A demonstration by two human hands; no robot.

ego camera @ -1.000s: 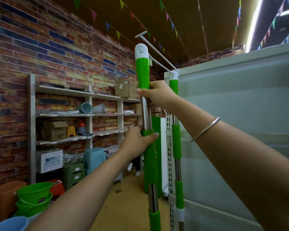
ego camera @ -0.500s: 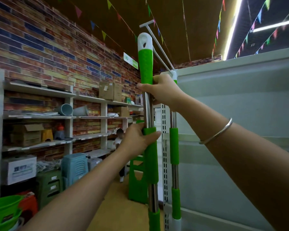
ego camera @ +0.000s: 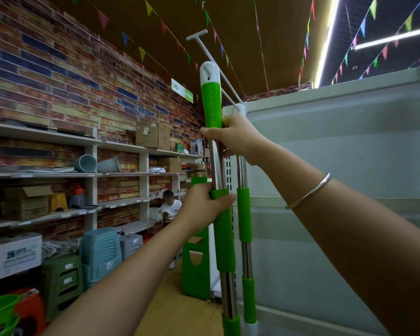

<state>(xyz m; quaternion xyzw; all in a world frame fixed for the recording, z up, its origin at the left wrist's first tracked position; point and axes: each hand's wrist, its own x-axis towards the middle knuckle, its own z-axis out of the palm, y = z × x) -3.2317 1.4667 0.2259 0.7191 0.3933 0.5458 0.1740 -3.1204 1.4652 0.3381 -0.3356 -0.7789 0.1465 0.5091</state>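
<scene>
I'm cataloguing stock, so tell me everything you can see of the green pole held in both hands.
The pole stands nearly upright. A white cap with a hanging hole tops a green grip; below run shiny metal tube, a long green sleeve, more metal, then a green collar. The right hand grips it just below the top grip; the left hand holds the sleeve's top.

Stacked stools below wall shelves

The mop pole stands upright before the shelf panel, the right hand above the left hand on it. A second mop pole stands just right of it, behind. Wall shelves lie left, stacked stools on the floor before them
</scene>
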